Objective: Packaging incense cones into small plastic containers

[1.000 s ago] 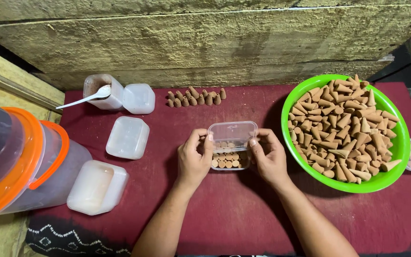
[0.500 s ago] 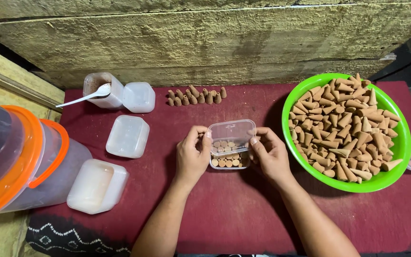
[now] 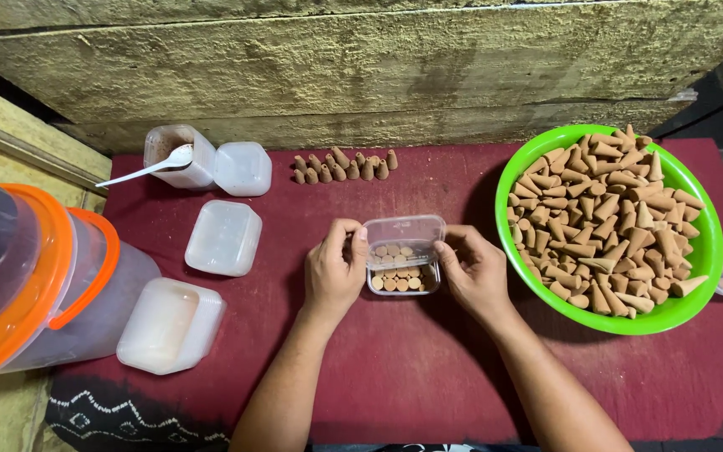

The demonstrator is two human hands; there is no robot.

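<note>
Head view: I see left hand (image 3: 335,272) and right hand (image 3: 474,272), fingers pinching clear lid (image 3: 403,230) over small box (image 3: 403,279) of cones, just left of green bowl (image 3: 686,311) on the tabletop (image 3: 395,377).

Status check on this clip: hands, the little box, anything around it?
Left hand and right hand both gripping the clear plastic lid. Lid tilted over small clear box of brown cones, not seated. Green bowl of cones beside right hand, apart.
</note>
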